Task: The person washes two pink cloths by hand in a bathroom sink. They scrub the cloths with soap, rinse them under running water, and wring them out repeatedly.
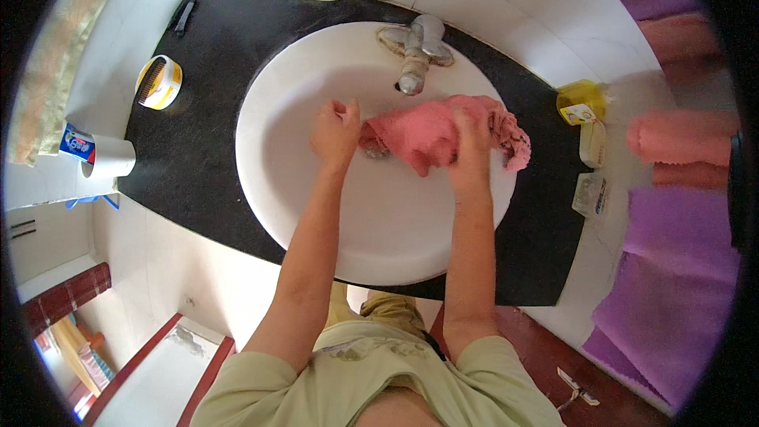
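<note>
A pink towel (415,130) hangs bunched over the right part of the white washbasin (391,237), below the tap. My right hand (472,139) grips it near its middle, and the frilled end rests towards the basin's right rim. Its left end reaches close to my left hand (333,136), which is over the bowl with fingers loosely curled and the thumb apart. I see nothing in that hand. The metal tap (413,65) stands at the back rim; no water is visible from it. Partly covered by the towel is the metal drain (376,150).
The basin sits in a black countertop (195,154). On the left are a white cup (112,156) with a toothpaste tube, and a round tub (166,86) with a comb. A yellow bottle (578,98) and soap boxes line the right. Purple towels (676,284) hang there.
</note>
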Demonstrator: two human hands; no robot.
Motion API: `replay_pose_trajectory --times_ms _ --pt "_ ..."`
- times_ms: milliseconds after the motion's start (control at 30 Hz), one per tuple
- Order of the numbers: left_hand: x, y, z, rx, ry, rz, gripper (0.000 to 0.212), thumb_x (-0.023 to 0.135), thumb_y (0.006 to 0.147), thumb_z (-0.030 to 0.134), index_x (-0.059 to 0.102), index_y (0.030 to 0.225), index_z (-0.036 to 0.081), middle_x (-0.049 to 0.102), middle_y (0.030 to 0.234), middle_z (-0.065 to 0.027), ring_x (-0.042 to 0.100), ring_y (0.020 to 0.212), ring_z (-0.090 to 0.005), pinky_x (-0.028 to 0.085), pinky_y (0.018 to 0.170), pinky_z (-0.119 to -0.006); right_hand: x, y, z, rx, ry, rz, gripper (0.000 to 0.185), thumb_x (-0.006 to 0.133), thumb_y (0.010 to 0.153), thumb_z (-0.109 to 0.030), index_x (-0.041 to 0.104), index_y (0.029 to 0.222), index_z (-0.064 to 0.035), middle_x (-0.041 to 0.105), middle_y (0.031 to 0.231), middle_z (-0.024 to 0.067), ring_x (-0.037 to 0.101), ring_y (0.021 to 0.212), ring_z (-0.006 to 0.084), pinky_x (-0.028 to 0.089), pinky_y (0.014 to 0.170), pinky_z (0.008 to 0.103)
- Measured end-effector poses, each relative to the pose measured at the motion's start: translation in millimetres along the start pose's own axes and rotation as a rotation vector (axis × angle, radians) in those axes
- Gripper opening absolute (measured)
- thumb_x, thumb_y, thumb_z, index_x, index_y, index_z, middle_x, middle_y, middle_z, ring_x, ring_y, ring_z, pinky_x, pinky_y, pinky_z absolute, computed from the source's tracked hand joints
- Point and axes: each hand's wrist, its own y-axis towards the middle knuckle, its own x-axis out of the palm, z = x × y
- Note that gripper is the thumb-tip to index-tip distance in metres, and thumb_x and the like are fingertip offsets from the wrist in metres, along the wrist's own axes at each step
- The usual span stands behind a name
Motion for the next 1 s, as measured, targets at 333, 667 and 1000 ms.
replay_pose_trajectory --times_ms 333,667,1000 --pt "-3 -6 -6 -0.039 -0.728 -0.494 0.052 0.063 0.083 0.023 0.047 0.124 -0.003 0.059 0.111 -0.0154 0.060 0.097 -0.0230 0.051 0.083 -0.035 23 -24 67 -0.340 -1.253 -0.495 0.047 0.057 0.073 -0.005 0.049 0.119 -0.0073 0.055 0.115 0.0159 0.058 0.100 0.0322 0.046 0.085 0.0408" --pt "-14 -16 26 -0.115 -1.421 -0.726 0.033 0.052 0.086 0.017 0.054 0.110 -0.005 0.062 0.106 -0.0154 0.061 0.097 -0.0262 0.052 0.084 -0.037 -28 41 123 0.152 -0.279 -0.312 0.050 0.058 0.076 -0.005 0.043 0.124 -0.0075 0.055 0.113 0.0088 0.059 0.099 0.0278 0.049 0.084 0.0361" --pt "27 18 -31 -0.308 -1.151 -0.456 0.025 0.055 0.085 0.011 0.056 0.105 -0.002 0.062 0.095 -0.0098 0.061 0.086 -0.0190 0.052 0.068 -0.032 22 -4 102 -0.225 -0.304 -0.100 0.027 0.060 0.077 -0.011 0.052 0.102 -0.0053 0.053 0.102 0.0097 0.054 0.094 0.0258 0.044 0.085 0.0372"
